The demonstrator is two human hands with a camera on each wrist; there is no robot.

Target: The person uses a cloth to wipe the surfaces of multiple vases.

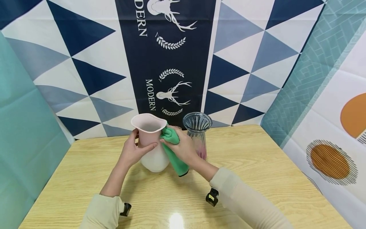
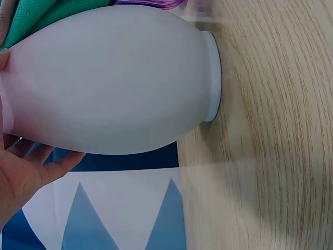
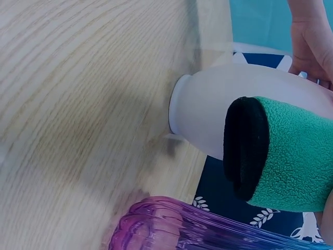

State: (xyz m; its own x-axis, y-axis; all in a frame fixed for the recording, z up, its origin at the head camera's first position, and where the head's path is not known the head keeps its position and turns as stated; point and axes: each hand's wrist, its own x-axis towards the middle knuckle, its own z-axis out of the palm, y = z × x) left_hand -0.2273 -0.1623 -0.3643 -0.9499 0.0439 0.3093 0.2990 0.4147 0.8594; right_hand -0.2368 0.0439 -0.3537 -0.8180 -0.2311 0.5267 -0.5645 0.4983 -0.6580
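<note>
A pink-and-white vase [image 1: 155, 159] with a wavy rim stands on the wooden table. My left hand [image 1: 133, 149] grips its neck from the left, thumb across the front and fingers behind. In my right hand [image 1: 183, 144] is a folded green cloth [image 1: 171, 136], pinched against the right side of the vase's neck just under the rim. The cloth's black-edged end [image 3: 247, 151] hangs down beside the vase body. In the left wrist view the vase's white foot [image 2: 212, 78] is right at the tabletop.
A ribbed glass vase [image 1: 198, 127], blue at the top and pink at the base, stands close behind my right hand. The wooden table [image 1: 243, 149] meets a patterned backdrop [image 1: 171, 63] at the back, with a teal panel [image 1: 25, 133] on the left.
</note>
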